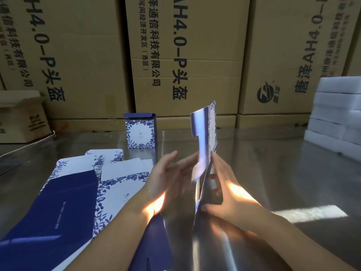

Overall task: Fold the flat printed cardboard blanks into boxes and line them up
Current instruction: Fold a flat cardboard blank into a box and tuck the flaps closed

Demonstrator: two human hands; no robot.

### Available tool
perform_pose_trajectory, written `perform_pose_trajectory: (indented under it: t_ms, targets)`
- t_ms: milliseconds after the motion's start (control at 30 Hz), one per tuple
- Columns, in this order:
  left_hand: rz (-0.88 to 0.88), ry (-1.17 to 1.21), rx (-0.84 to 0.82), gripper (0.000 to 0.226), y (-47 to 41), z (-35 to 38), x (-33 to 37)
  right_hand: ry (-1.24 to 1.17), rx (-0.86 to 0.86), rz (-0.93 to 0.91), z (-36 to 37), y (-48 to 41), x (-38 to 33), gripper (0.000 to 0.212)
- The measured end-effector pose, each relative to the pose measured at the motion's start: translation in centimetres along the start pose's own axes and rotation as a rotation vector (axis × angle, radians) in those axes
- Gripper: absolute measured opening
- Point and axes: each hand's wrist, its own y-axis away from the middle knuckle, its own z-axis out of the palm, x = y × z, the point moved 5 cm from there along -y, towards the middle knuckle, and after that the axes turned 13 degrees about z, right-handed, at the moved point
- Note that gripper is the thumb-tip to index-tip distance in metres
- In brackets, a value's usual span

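Observation:
A blue-and-white floral cardboard blank (205, 137) stands nearly upright over the shiny table, edge toward me. My right hand (228, 194) holds its lower part, thumb on the near side and fingers behind. My left hand (172, 178) is just left of it, fingers straight and blurred, palm toward the blank, gripping nothing. One folded box (140, 133) with its dark blue lid flap raised stands on the table at the back centre. A pile of flat blanks (82, 192) lies at the left, floral white and navy panels showing.
Large brown shipping cartons (185, 55) wall off the back of the metal table (273, 163). A small open carton (21, 118) sits far left. Stacked white foam blocks (338, 114) stand at the right edge. Another navy blank (154, 243) lies under my left forearm.

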Motion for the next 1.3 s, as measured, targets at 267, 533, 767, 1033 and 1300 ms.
perform_pose_trajectory:
  t_ms: [267, 533, 767, 1033, 1300]
  targets:
    - [0.060, -0.206, 0.086, 0.070, -0.3, -0.8, 0.1, 0.008, 0.018, 0.060, -0.4, -0.5, 1.0, 0.118]
    - [0.053, -0.460, 0.032, 0.074, 0.0, 0.2, -0.3, -0.028, -0.011, 0.074, 0.2, -0.6, 1.3, 0.104]
    - [0.131, -0.396, 0.111, 0.060, -0.1, -0.1, 0.4, -0.035, 0.035, 0.076, -0.8, -0.4, 1.0, 0.112]
    - [0.105, -0.462, 0.104, 0.065, -0.1, -0.4, 0.3, -0.012, 0.010, 0.037, -0.9, -0.3, 0.4, 0.097]
    - [0.079, -0.473, 0.115, 0.064, 0.0, -0.3, 0.1, -0.007, 0.008, 0.068, -0.7, -0.1, 0.1, 0.083]
